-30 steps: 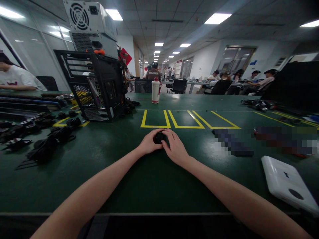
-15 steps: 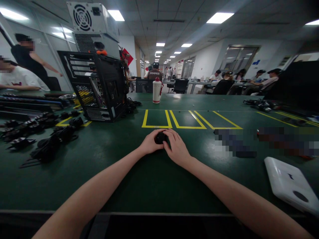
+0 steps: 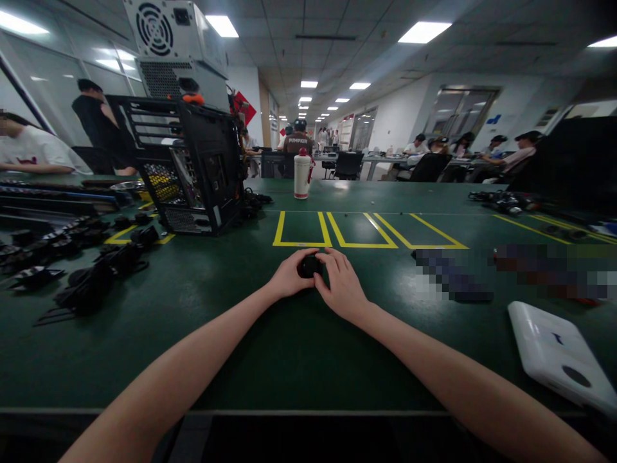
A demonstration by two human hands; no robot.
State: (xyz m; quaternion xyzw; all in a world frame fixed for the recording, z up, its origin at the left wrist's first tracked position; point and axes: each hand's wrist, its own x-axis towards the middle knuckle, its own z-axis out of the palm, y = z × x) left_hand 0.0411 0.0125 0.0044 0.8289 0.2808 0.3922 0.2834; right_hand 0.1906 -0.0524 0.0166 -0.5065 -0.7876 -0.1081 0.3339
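Observation:
A small black rounded object (image 3: 310, 266) rests at the middle of the green table (image 3: 270, 360), partly covered by fingers; its exact kind does not show. My left hand (image 3: 290, 275) curves around its left side, thumb in front and fingers behind. From the right, my right hand (image 3: 341, 280) touches it with bent fingers and thumb. Both forearms reach in from the bottom corners. Just beyond the hands, yellow tape outlines (image 3: 301, 244) mark the tabletop.
At left stand an open black computer case (image 3: 207, 167) topped by power supplies (image 3: 178, 38), and bundled black cables (image 3: 96, 276). A white cup (image 3: 302, 175) is farther back. A white device (image 3: 559, 354) lies at right, near blurred-out items. People sit at desks behind.
Both hands keep their hold on the black object with hardly any movement. The view has shifted very slightly. A standing person in the left background has moved right, behind the computer case.

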